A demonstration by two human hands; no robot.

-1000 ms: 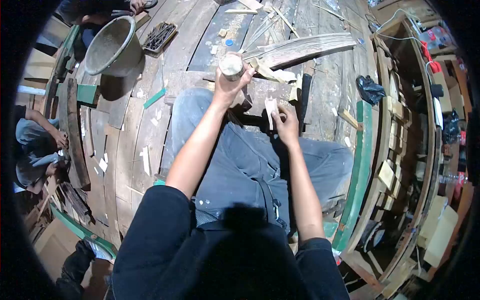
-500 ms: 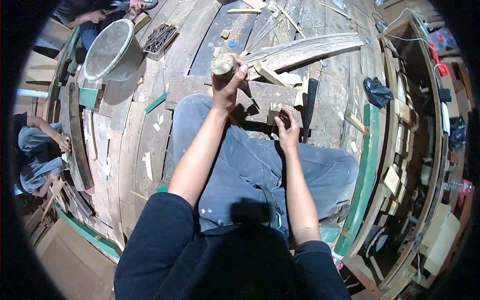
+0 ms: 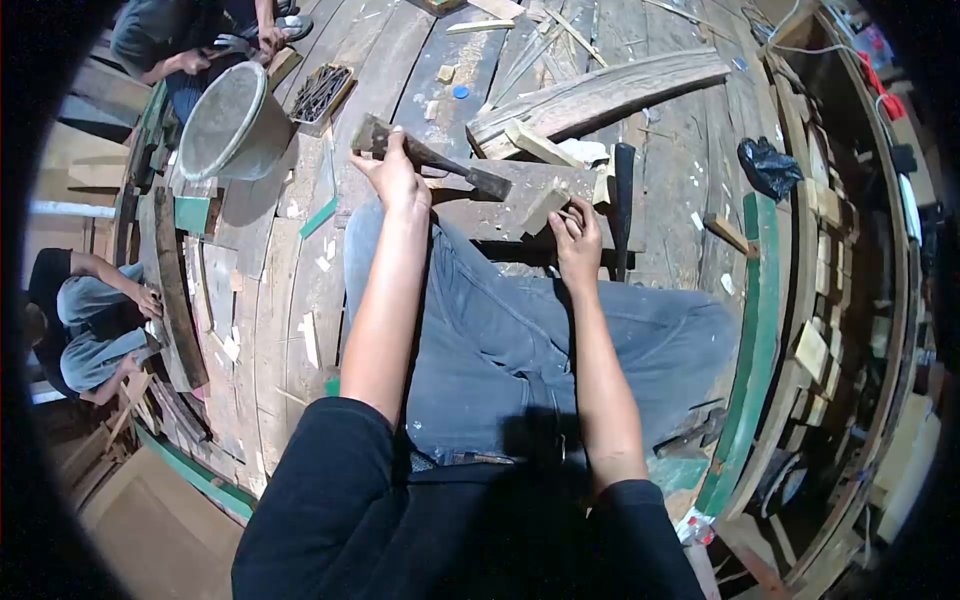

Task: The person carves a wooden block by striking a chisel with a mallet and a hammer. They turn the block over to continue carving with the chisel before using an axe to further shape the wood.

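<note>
My left hand (image 3: 393, 180) is closed around a chisel (image 3: 440, 160) near its thick wooden handle. The chisel lies almost level, its flat metal end pointing right above a low wooden board (image 3: 470, 210) in front of my lap. My right hand (image 3: 578, 240) pinches a small wooden block (image 3: 543, 212) at its right side, tilted over the board. The chisel's end is apart from the block. Just right of that hand lies a long, dark tool handle (image 3: 623, 185).
A thick, weathered plank (image 3: 600, 100) lies ahead among offcuts. At the left are a grey bucket (image 3: 225, 125) and a box of nails (image 3: 323, 95). Two other people sit at the left. A green beam (image 3: 745, 350) and a black plastic bag (image 3: 768, 170) lie right.
My left hand has moved left and tipped the chisel from pointing down to nearly level. The small block in my right hand has risen slightly and turned.
</note>
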